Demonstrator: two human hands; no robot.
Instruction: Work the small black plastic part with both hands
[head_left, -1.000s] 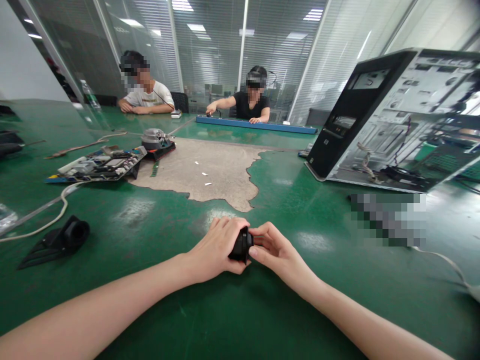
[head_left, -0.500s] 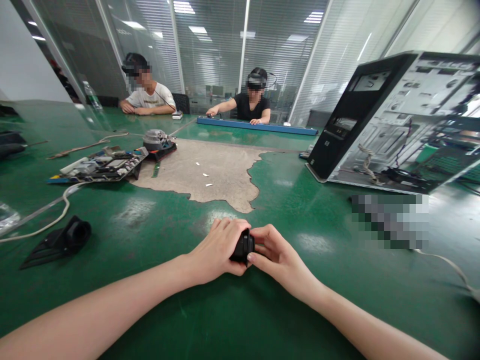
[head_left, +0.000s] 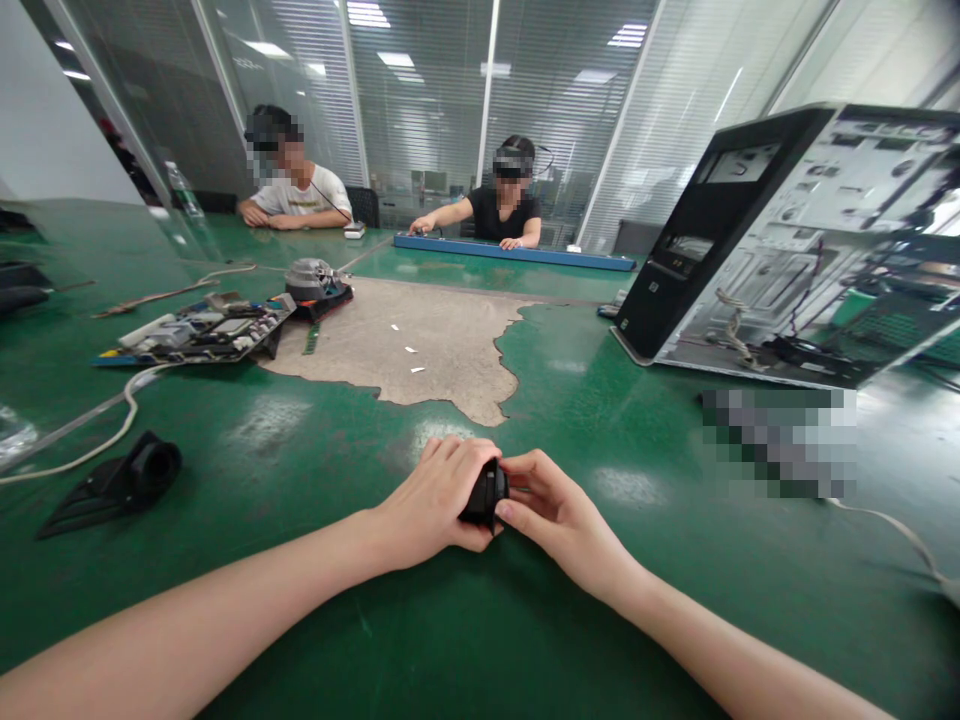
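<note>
A small black plastic part (head_left: pixel 484 497) is held between both hands just above or on the green table (head_left: pixel 480 630); I cannot tell its exact kind. My left hand (head_left: pixel 435 500) wraps over its left side from above, covering much of it. On the right side, my right hand (head_left: pixel 555 508) pinches its edge between thumb and fingers. Further left lies a black plastic piece with a round opening (head_left: pixel 124 480), apart from both hands.
At the left are a circuit board (head_left: pixel 210 330), a round fan part (head_left: pixel 315 283) and a pale cable (head_left: pixel 131 400). An opened computer case (head_left: pixel 780 250) stands at the right. Across the table sit two people, one touching a long blue bar (head_left: pixel 517 252). Bare grey patch (head_left: pixel 450 330) mid-table.
</note>
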